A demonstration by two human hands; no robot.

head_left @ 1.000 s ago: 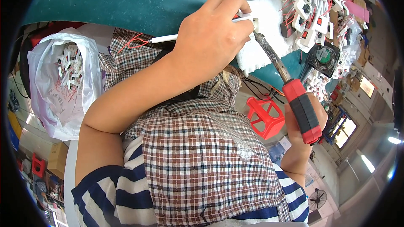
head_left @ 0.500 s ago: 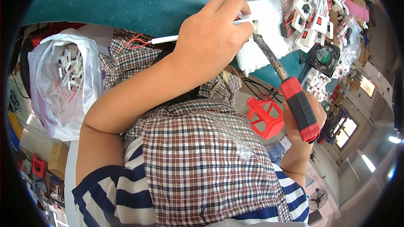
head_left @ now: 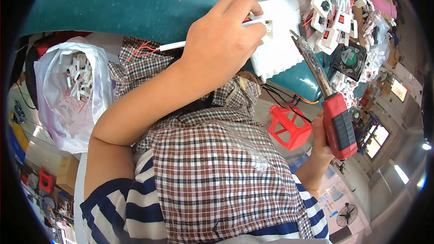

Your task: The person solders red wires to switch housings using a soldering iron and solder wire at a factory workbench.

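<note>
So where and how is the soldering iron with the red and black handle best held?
Probably around the thick red and black handle, coming from the lower right: the soldering iron slants up-left, putting its long metal shaft at the far end, and the handle's black panel looks made for holding. The shaft seems best avoided.

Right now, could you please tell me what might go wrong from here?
If the soldering iron in the right hand is hot, its bare tip could burn the left hand, which grips the white housing nearby. The tip might also scorch the white pad it overlaps in view. A sideways swing could catch the heaped white switch parts close to its shaft.
</note>
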